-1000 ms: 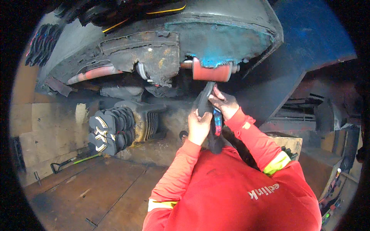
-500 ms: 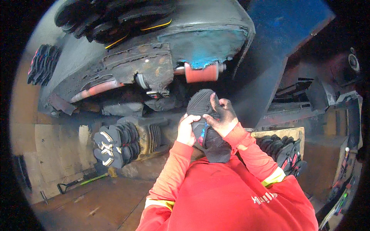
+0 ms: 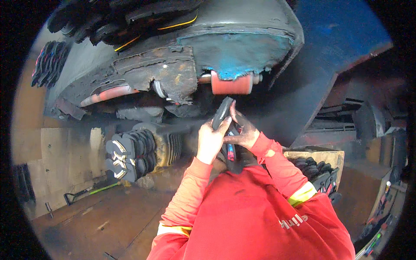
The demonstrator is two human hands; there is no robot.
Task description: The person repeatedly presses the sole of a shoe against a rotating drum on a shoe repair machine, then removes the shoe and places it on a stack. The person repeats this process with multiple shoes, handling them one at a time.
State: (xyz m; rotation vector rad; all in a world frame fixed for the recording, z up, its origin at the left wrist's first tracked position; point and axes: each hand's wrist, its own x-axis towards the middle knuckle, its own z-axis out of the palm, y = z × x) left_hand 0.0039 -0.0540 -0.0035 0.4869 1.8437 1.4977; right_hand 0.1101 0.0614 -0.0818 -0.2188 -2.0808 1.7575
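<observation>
A black flip-flop (image 3: 223, 112) with a blue and red patterned part is held on edge between my hands, one end pointing upward toward a red roller (image 3: 231, 86) on the grimy grey machine (image 3: 173, 73). A gap shows between the flip-flop and the roller. My left hand (image 3: 210, 138) grips the flip-flop from the left, thumb along it. My right hand (image 3: 242, 132), blackened with dust, grips it from the right with fingers reaching up behind its top end.
Stacked flip-flops (image 3: 130, 154) with cream straps sit at left beside stacked stools (image 3: 171, 147). More soles (image 3: 121, 21) lie atop the machine; others (image 3: 50, 60) hang at far left. A wooden crate (image 3: 336, 158) of flip-flops stands right, below a blue panel (image 3: 342, 30). A green-handled tool (image 3: 106, 187) lies at lower left.
A second ago the flip-flop was up against the roller; half a second ago it was lower with its ridged face toward me. Now it is turned on edge, still in both hands, below the roller.
</observation>
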